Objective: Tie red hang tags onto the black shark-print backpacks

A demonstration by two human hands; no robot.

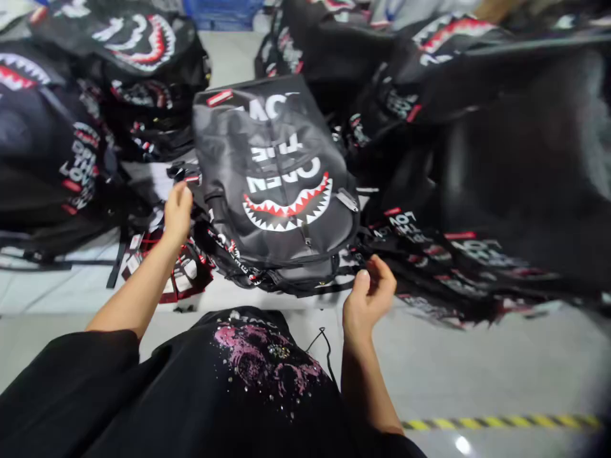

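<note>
A black backpack (281, 242) lies in front of me, its white "OPEN THE" lettering upside down above a red-and-white shark mouth. At its left side my left hand (177, 213) is closed, thumb and fingertips pinched at a black strap (184, 172) with a small red-and-white tag. My right hand (368, 299) is by the lower right corner, its fingers curled beside the dark straps there. What lies between those fingers is too dark to make out. A zipper pull (347, 200) shows on the backpack's right side.
Stacked black backpacks (143, 57) stand at the left, and a larger pile (515, 165) is at the right. Red-and-white printed tags (184, 273) lie under my left forearm. A blue crate (222, 14) is at the back. Yellow-and-black tape (501, 422) marks the floor.
</note>
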